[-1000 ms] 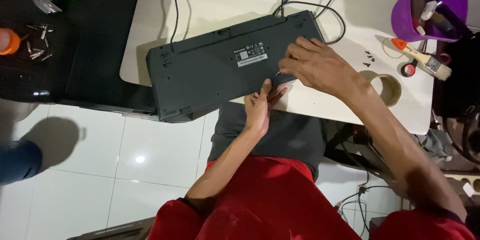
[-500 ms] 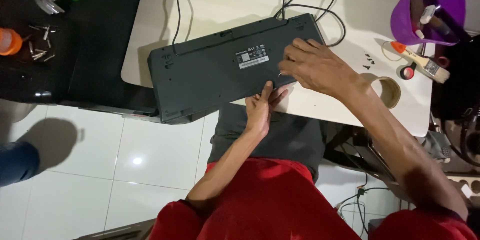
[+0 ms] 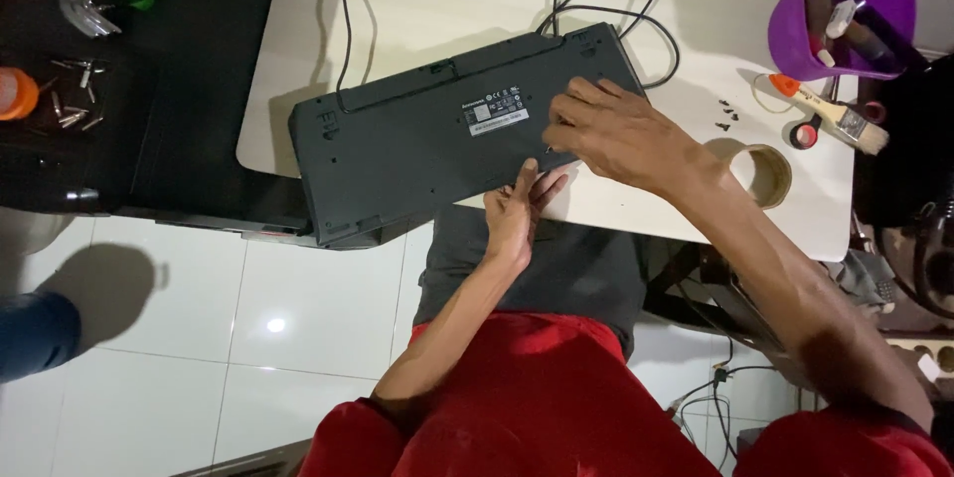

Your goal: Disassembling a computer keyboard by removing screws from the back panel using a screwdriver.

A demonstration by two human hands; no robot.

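Both hands are on the flipped keyboard point(image 3: 447, 149) at the white table's point(image 3: 417, 0) near edge: left hand point(image 3: 517, 214) flat under its rim, right hand point(image 3: 621, 134) pinching something tiny on the matte grey plastic back (can't tell what). It overhangs, so it might slide off. Loose dark screws point(image 3: 725, 117) could roll away.

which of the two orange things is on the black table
The round orange cap at the far left, beside the loose screwdriver bits. The other, an orange-tipped tool, lies on the white table near the purple bucket.
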